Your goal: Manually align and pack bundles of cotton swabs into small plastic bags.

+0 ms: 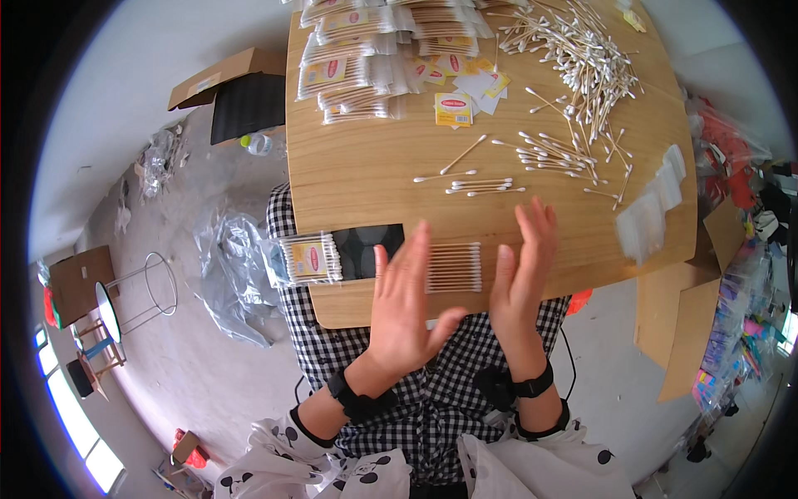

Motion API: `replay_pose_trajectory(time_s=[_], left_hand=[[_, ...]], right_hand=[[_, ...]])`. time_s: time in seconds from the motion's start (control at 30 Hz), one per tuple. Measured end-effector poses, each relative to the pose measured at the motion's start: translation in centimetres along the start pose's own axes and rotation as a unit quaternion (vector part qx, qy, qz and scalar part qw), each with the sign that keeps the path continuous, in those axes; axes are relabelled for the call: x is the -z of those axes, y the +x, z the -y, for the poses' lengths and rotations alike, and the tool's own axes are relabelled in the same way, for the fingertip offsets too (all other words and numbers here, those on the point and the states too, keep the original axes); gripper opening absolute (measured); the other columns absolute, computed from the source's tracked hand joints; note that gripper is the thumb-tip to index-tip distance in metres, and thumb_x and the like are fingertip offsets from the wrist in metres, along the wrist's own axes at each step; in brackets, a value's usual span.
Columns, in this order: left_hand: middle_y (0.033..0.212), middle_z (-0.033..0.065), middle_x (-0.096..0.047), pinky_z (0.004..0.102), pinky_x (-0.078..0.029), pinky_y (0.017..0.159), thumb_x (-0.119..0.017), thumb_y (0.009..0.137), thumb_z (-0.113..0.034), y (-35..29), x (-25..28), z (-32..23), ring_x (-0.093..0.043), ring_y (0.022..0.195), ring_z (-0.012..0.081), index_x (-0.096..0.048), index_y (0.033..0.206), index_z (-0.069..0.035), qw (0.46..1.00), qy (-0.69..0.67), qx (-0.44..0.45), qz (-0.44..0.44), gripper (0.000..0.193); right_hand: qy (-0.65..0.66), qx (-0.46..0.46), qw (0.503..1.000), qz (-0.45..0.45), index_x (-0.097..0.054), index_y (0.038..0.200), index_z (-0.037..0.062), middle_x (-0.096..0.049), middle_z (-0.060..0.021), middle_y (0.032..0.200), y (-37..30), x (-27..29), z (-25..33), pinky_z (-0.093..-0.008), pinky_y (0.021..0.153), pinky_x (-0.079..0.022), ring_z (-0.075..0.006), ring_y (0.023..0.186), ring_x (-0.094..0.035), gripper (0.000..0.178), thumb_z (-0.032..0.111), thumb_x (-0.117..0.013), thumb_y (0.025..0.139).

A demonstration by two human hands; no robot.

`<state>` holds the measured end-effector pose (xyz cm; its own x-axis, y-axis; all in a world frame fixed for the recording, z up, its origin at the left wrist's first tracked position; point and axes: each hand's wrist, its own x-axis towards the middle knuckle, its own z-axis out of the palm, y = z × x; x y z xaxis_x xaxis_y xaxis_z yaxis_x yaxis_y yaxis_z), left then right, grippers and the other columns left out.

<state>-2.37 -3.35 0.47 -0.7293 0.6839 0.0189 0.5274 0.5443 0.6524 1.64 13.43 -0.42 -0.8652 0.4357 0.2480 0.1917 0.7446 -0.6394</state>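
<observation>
Bare, pale walls and a grey floor strewn with crumpled clear plastic surround a wooden worktop (357,179) with a smooth, light-brown grain and a rounded near left corner. By its near edge lies a flat row of cotton swabs (455,268), set side by side like a small raft, with white tips lined up at the right end; the left end is hidden. The left hand (403,299) stands at that end, palm turned inward, fingers straight and thumb spread, with no grip on anything; whether it touches the swabs I cannot tell. The right hand (521,283) is just beyond the right end, fingers loosely extended, apparently empty.

The swabs should be very light, with stiff, thin sticks that roll easily and soft tips that would fuzz or flatten if pinched. The row is best taken by both ends at once, with light, even inward pressure, since nothing binds it.

At the left edge, a filled clear bag (309,256) with a yellow-and-white card adjoins a smooth dark panel (370,249). Glossy, slippery filled packets (349,66) pile toward the far left corner; a tangled swab heap (582,58) sprawls toward the far right one. Limp, translucent sleeves (652,212) overlap along the right edge.
</observation>
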Motion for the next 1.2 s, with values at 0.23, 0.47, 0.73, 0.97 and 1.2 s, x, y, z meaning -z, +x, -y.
replay_pose_trajectory(time_s=[0.23,0.47,0.73,0.97,1.2], left_hand=[[0.161,0.0228,-0.016,0.0449,-0.009,0.122,-0.033,0.104,-0.049,1.2,-1.6,-0.4,-0.011,0.151,0.0335,-0.008,0.157,-0.002,0.83,-0.487,0.097,-0.254,0.075],[0.161,0.0227,-0.018,0.0448,-0.011,0.122,-0.035,0.104,-0.045,0.9,-0.8,-0.8,-0.014,0.15,0.0332,-0.013,0.156,-0.002,0.798,-0.527,0.092,-0.279,0.07],[0.16,0.0224,-0.022,0.0446,-0.013,0.122,-0.037,0.105,-0.038,1.1,-0.1,-0.6,-0.018,0.15,0.0328,-0.019,0.155,-0.001,0.76,-0.571,0.084,-0.298,0.064],[0.124,0.0167,-0.059,0.0424,-0.041,0.101,-0.054,0.098,-0.012,-0.3,7.7,6.5,-0.054,0.117,0.0316,-0.054,0.125,0.002,0.916,-0.128,0.159,-0.344,0.031],[0.075,0.0121,-0.063,0.0431,-0.046,0.061,-0.058,0.098,-0.025,-0.1,7.9,9.9,-0.06,0.07,0.0327,-0.058,0.079,-0.003,0.912,0.001,0.351,-0.213,0.029]], right_hand=[[-0.156,0.035,0.984,0.074,-0.035,0.149,0.0028,-0.031,-0.0187,0.157,1.6,-4.5,2.5,-0.054,0.119,-0.019,-0.0381,0.148,-0.023,0.061,0.02,-0.057,0.094],[-0.16,0.094,0.977,0.105,-0.036,0.149,0.0016,-0.031,-0.0178,0.157,1.5,-5.2,2.6,-0.0521,0.119,-0.021,-0.0357,0.149,-0.022,0.061,0.007,-0.052,0.091],[-0.152,0.135,0.974,0.101,-0.037,0.149,0.0021,-0.034,-0.0151,0.156,1.8,-5.0,3.0,-0.0513,0.119,-0.023,-0.0338,0.148,-0.026,0.065,-0.003,-0.049,0.085],[-0.15,0.129,0.974,0.109,-0.037,0.148,0.0033,-0.035,-0.0142,0.156,2.3,-5.7,3.4,-0.0479,0.12,-0.026,-0.0323,0.147,-0.027,0.067,-0.013,-0.042,0.084],[-0.144,0.16,0.969,0.12,-0.036,0.148,0.0016,-0.034,-0.0157,0.156,3.2,-9.4,7.6,-0.0477,0.12,-0.028,-0.0323,0.147,-0.027,0.064,-0.012,-0.042,0.087]])
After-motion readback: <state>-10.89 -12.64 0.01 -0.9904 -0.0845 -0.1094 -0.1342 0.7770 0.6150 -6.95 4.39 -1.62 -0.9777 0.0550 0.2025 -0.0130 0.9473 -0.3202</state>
